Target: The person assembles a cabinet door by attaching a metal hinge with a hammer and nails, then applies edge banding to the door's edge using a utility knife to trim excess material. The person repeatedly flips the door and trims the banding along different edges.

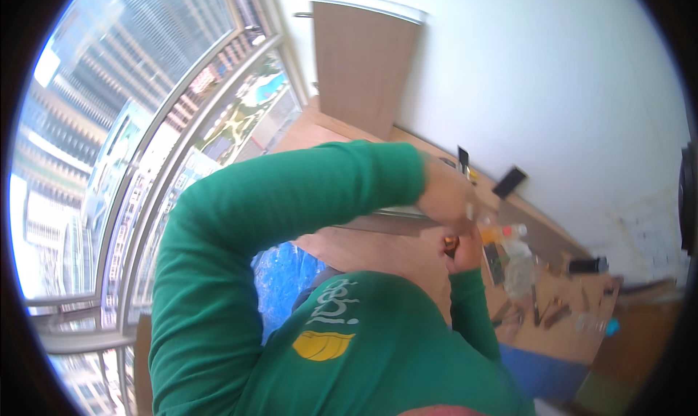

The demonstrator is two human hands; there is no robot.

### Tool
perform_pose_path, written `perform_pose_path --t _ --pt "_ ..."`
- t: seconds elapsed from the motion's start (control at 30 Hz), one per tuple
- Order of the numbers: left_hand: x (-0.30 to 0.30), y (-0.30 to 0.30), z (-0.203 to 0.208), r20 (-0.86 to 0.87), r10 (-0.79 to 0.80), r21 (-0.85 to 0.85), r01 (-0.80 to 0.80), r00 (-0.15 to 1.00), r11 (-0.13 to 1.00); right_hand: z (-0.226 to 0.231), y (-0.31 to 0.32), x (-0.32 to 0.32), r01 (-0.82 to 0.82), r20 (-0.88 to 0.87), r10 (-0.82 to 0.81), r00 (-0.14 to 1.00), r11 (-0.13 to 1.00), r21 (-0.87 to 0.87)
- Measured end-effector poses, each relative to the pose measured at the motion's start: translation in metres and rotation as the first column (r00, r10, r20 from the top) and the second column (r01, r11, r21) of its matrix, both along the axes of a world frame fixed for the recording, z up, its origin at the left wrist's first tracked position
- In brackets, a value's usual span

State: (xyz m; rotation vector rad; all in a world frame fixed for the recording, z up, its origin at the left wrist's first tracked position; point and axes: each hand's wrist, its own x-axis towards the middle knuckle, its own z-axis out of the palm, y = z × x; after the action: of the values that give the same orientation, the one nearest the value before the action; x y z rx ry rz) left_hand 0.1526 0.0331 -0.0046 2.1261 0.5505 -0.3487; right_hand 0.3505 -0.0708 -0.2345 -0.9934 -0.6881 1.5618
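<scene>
My left arm, in a green sleeve, reaches across to the right. Its hand [445, 192] is slightly blurred, with the fingers curled down around something pale and too small to name. Just below and touching or nearly so, my right hand [469, 252] is closed around an orange-and-black handle [451, 246], whose other end is hidden. Both hands are in front of a long wooden panel [396, 223]. A bottle of orange liquid [498, 233] with a red cap lies or stands right beside them.
On the wood-coloured surface to the right are a clear plastic container [519, 274], several dark tools [542, 311] and a black object [585, 264]. A black rectangular item [510, 183] leans near the white wall. Large windows [138, 162] fill the left; a wooden panel [363, 63] stands at the back. Blue sheeting [287, 281] lies below my left arm.
</scene>
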Motion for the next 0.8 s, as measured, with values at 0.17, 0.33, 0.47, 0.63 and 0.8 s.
perform_pose_path --t 0.17,0.33,0.47,0.63,0.8 --pt "0.003 -0.003 0.002 -0.014 0.047 -0.072 -0.048 0.999 0.996 0.033 -0.002 0.007 -0.001 -0.034 0.005 0.999 0.994 0.105" --pt "0.002 -0.006 0.002 -0.016 0.075 -0.139 -0.077 0.997 0.987 0.053 -0.005 0.008 -0.026 -0.071 0.041 0.997 0.980 0.195" --pt "0.002 -0.007 0.002 0.014 0.044 -0.087 -0.042 0.999 0.995 0.054 -0.013 0.016 -0.034 -0.035 0.042 0.999 0.981 0.191" --pt "0.002 -0.008 0.002 0.002 0.061 -0.124 -0.061 0.998 0.990 0.060 -0.020 0.019 -0.010 0.011 0.007 1.000 0.976 0.217" --pt "0.002 -0.009 0.001 0.018 0.062 -0.118 -0.059 0.998 0.991 0.068 -0.025 0.022 0.042 0.146 -0.070 0.987 0.982 0.183"
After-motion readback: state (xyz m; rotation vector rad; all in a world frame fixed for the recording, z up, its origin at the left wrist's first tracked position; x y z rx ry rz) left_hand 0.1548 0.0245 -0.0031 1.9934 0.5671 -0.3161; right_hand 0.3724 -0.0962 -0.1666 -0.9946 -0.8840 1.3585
